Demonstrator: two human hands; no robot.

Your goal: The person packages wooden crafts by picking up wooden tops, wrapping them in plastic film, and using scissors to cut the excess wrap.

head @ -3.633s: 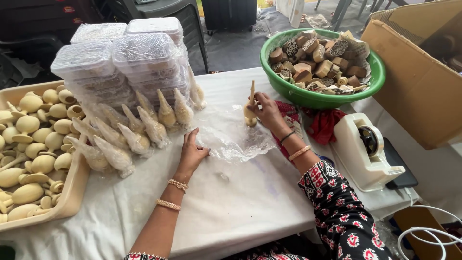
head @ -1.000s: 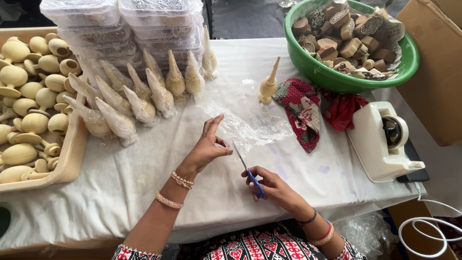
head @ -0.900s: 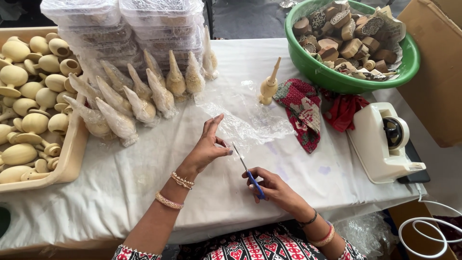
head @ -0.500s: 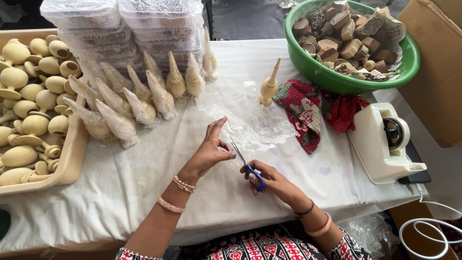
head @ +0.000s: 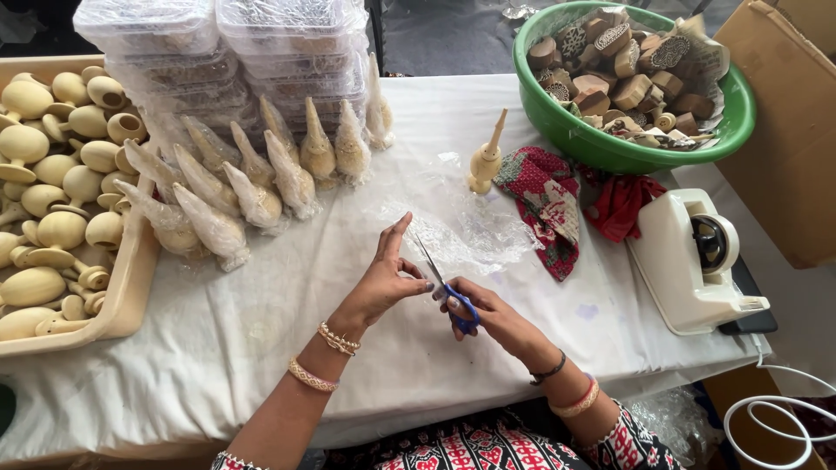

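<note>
My right hand (head: pixel 490 315) grips small blue-handled scissors (head: pixel 444 287), blades pointing up and away over a sheet of clear plastic film (head: pixel 470 228) on the white tablecloth. My left hand (head: pixel 386 277) is just left of the blades, fingers pinching the film's near edge. Beyond the film stands a bare wooden spindle-shaped piece (head: pixel 484 162). Several similar pieces wrapped in clear film (head: pixel 261 187) lie in a row at the left.
A tan tray of unwrapped wooden pieces (head: pixel 52 200) sits far left. Stacked clear plastic boxes (head: pixel 231 48) stand at the back. A green basin of carved wooden blocks (head: pixel 629 78), red cloths (head: pixel 549 204), a white tape dispenser (head: pixel 697 261) and a cardboard box (head: pixel 788 122) are at the right.
My right hand picked up the scissors after setting the wooden piece down, then brought them up to my left hand at the film's edge.
</note>
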